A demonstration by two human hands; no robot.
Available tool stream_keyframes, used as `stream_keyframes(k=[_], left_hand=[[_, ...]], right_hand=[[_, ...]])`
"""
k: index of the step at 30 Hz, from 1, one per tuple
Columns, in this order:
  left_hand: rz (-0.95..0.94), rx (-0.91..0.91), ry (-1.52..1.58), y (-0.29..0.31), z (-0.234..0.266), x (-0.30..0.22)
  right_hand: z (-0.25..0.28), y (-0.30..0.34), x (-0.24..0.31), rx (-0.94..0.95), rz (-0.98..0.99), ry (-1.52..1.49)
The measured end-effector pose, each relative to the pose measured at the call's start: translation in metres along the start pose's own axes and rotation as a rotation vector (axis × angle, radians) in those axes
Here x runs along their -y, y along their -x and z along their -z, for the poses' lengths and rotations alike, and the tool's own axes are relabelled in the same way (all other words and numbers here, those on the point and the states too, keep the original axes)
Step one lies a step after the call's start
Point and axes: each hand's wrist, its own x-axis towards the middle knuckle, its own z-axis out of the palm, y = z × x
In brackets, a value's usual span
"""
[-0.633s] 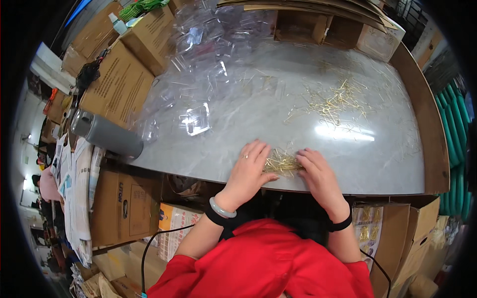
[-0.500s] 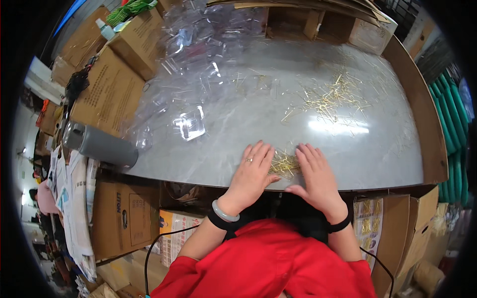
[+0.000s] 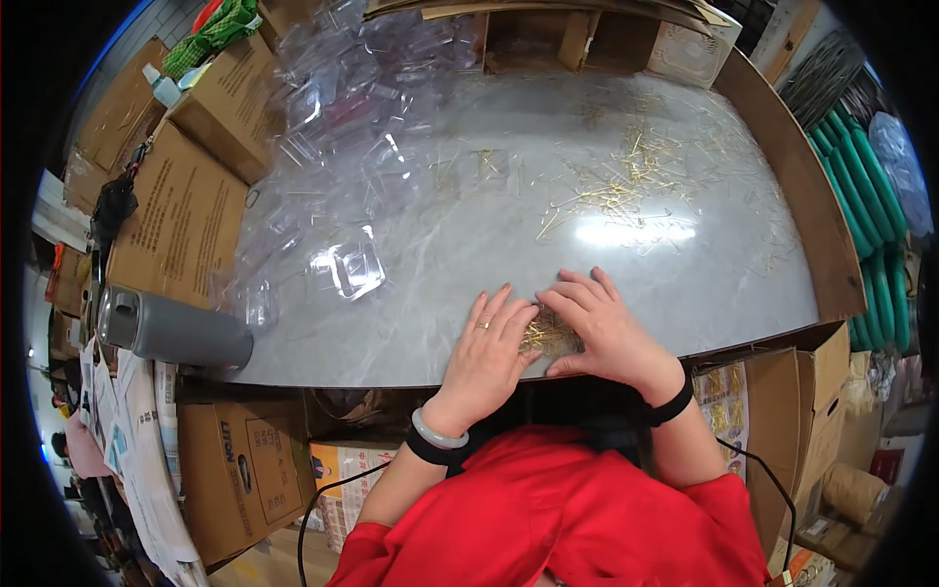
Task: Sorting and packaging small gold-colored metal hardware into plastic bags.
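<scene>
A small heap of thin gold-coloured wire pieces, with bent ends on some, lies at the near edge of the grey table. My left hand rests along the left side of the heap, fingers stretched forward and slightly apart. From the right, my right hand reaches over it, its fingers spread and partly covering the far side. The fingertips of both hands nearly meet beyond the heap. Farther off, a larger scatter of the same gold wire pieces lies loose on the table.
Many clear plastic boxes pile up on the left half of the table; one clear box lies nearer me. A grey bottle lies at the left edge. A cardboard wall borders the right side, and cardboard compartments stand at the back.
My right hand has moved inward over the heap, and its fingers now cover more of it. My hands are closer together. The whole view has shifted slightly.
</scene>
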Motion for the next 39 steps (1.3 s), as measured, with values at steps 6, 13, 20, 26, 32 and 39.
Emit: stream_keyframes(k=[6,13,20,26,32,39], left_hand=[[0.013,0.004,-0.122,0.000,-0.006,-0.005],[0.005,0.041,-0.138,-0.002,-0.003,-0.011],[0.016,0.079,-0.167,-0.006,-0.003,-0.013],[0.038,0.045,-0.117,-0.005,-0.004,-0.016],[0.011,0.035,-0.190,-0.015,-0.014,-0.024],[0.024,0.040,-0.187,-0.017,-0.016,-0.022]], right_hand=[[-0.021,0.018,0.001,-0.096,-0.171,-0.033],[-0.005,0.029,-0.001,-0.182,0.009,-0.042],[-0.015,0.032,-0.010,-0.215,-0.064,-0.101],[0.000,0.050,-0.009,-0.279,-0.106,-0.030],[-0.012,0.057,-0.025,-0.255,-0.064,-0.052],[0.002,0.069,-0.012,-0.347,-0.213,0.041]])
